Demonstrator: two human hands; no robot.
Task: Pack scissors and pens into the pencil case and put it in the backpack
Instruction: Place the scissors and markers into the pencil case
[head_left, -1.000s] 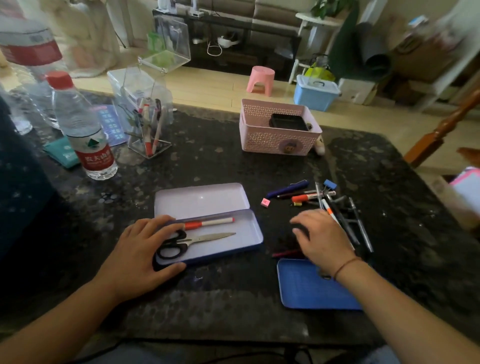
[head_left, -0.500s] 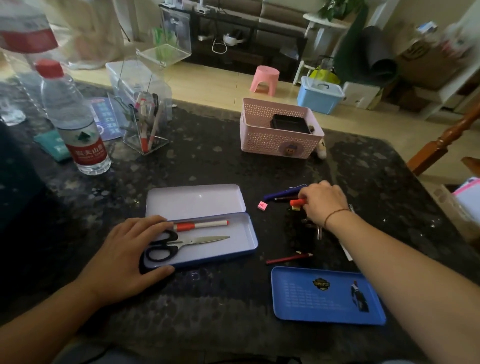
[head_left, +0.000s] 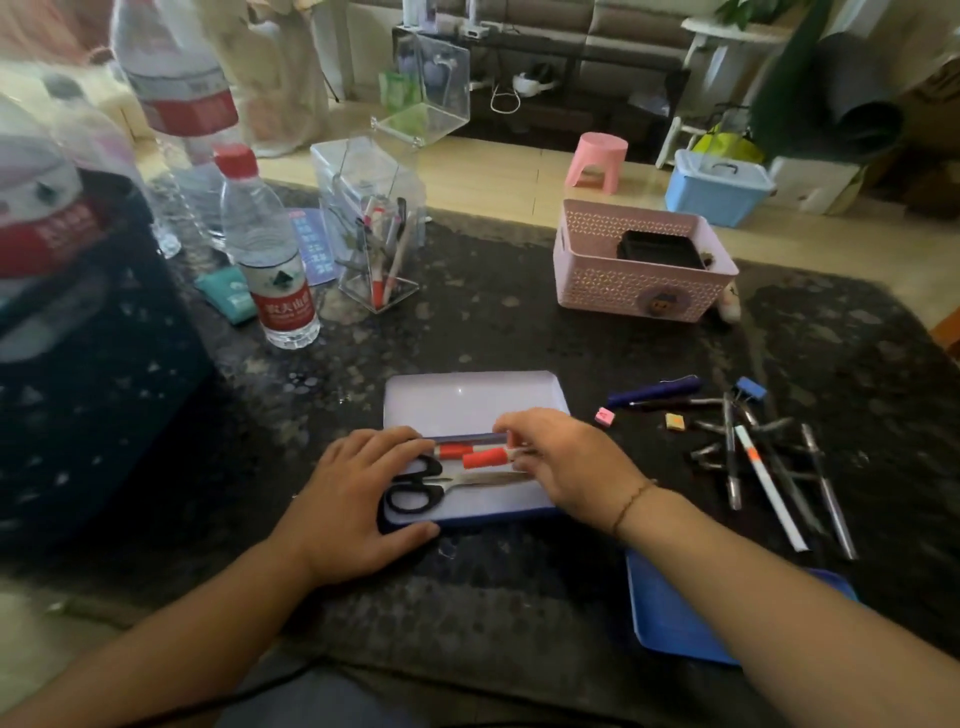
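Both forearms are bare, with no sleeves in view; the left hand (head_left: 358, 499) wears no ring or band that can be seen; the right hand (head_left: 566, 467) has a thin reddish-brown cord bracelet (head_left: 631, 503) around its wrist.

Water bottle (head_left: 275, 270) label: Chinese characters, seemingly illegible.

Daylight washes the floor (head_left: 498, 171) far beyond the fingers (head_left: 511, 428) bright, while the dark desk (head_left: 493, 332) beneath them stays dim, with a soft glare spot on the pencil case lid (head_left: 470, 400). Left of the fingers, the bottles (head_left: 171, 98) are blurred and bent by wide-angle distortion, and the fingers themselves show slight motion smear.
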